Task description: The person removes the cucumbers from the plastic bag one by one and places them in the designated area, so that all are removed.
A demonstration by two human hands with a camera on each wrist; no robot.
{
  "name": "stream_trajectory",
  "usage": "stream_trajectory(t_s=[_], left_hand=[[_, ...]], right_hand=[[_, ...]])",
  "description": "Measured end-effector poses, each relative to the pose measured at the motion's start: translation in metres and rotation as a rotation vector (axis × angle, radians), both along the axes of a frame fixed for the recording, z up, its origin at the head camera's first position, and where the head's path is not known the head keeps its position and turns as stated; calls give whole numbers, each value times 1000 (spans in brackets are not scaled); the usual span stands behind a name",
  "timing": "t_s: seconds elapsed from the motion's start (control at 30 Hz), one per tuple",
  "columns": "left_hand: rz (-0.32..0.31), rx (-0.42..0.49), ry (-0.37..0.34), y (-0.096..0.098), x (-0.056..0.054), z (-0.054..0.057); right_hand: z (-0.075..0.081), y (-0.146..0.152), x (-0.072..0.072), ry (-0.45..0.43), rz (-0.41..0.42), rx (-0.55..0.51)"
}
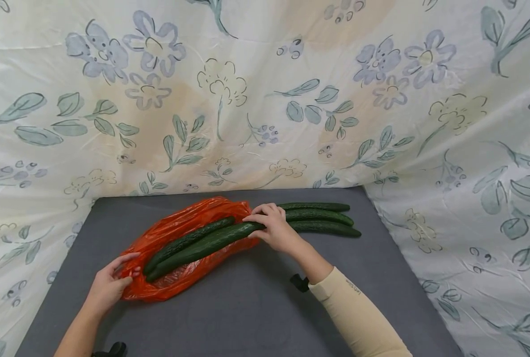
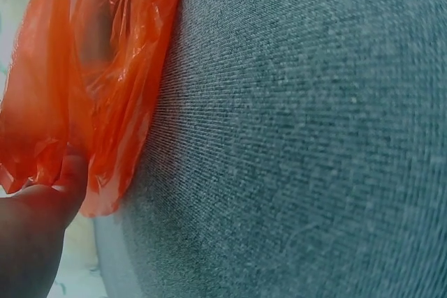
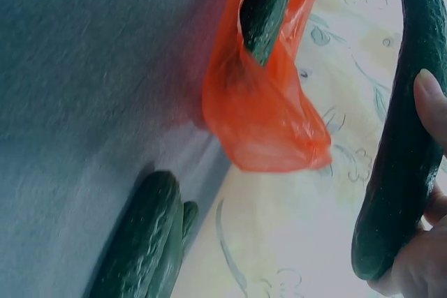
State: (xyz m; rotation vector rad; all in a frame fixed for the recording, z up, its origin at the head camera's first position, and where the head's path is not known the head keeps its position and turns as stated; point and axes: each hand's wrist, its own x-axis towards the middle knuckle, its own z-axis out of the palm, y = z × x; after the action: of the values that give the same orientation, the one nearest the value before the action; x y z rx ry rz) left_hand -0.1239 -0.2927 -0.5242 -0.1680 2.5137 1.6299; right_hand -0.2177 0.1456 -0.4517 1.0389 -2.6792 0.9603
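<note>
My right hand (image 1: 274,229) grips a long dark green cucumber (image 1: 211,243) near its right end, thumb on one side and fingers on the other. The cucumber slants across the opening of a red plastic bag (image 1: 168,225). Inside the bag lies another cucumber (image 1: 186,246), alongside the held one. At the bag's near left end, my left hand (image 1: 106,285) pinches the thin plastic rim between thumb and fingers. The right wrist view shows the held cucumber (image 3: 401,151) raised beside the bag (image 3: 258,123).
Three more cucumbers (image 1: 320,216) lie side by side on the grey tabletop (image 1: 229,317), just right of the bag. Floral cloth (image 1: 256,124) hangs behind the table and along its sides.
</note>
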Motion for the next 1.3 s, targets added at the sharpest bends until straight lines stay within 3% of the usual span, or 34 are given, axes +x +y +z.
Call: stream_trajectory(t_s=[0.63,1.0,1.3], left_hand=[[11,15,9,-3,2,-1],[10,19,-27,-5,3,0],[14,20,0,-4,2,2]], right_hand=[[-3,51,1,54,-70,-19],[-13,91,2,56,-124,-42],[-19,114,3,71,-151,-36]])
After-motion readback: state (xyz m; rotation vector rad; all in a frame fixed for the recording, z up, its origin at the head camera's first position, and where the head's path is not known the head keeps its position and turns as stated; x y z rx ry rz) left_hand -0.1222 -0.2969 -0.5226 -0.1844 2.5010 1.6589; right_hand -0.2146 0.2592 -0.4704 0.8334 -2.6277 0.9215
